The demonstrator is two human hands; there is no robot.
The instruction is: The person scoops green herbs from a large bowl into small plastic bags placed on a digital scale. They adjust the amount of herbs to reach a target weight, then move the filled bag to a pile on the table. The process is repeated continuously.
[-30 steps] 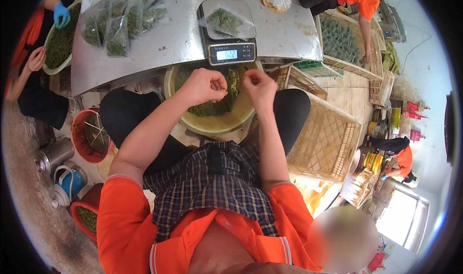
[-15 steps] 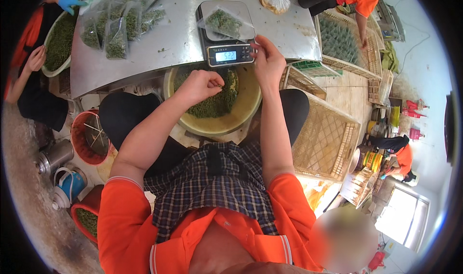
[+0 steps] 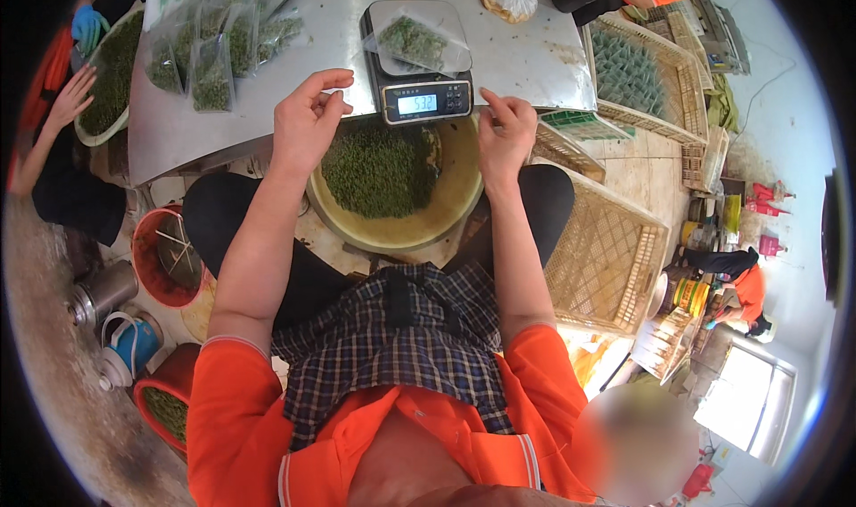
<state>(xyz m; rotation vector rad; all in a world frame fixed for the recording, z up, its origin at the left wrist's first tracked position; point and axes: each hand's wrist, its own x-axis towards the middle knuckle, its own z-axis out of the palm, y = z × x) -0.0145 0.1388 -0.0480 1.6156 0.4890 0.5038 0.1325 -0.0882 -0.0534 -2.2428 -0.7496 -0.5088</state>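
A clear plastic bag of green, peppercorn-like bits (image 3: pixel 412 45) lies flat on a digital scale (image 3: pixel 428 103) at the table's front edge. Left of the scale, my left hand (image 3: pixel 308 123) is raised, index finger and thumb apart, with nothing visible between them. My right hand (image 3: pixel 506 141) hovers just off the scale's right front corner, index finger and thumb apart, the other fingers curled. Below both hands, between my knees, stands a yellowish basin (image 3: pixel 401 237) holding a heap of loose green bits (image 3: pixel 374 173).
Several filled bags (image 3: pixel 212 74) are piled on the metal table (image 3: pixel 321 30), left of the scale. Beyond them a co-worker's blue-gloved hand (image 3: pixel 89 27) is at a tub (image 3: pixel 107 74). Plastic crates (image 3: pixel 606 248) stand right; a red bucket (image 3: pixel 169 257) sits left.
My left hand has risen from over the basin to the table edge, its pinch loosened. My right hand has drawn back slightly from the scale. The scale's reading has changed.
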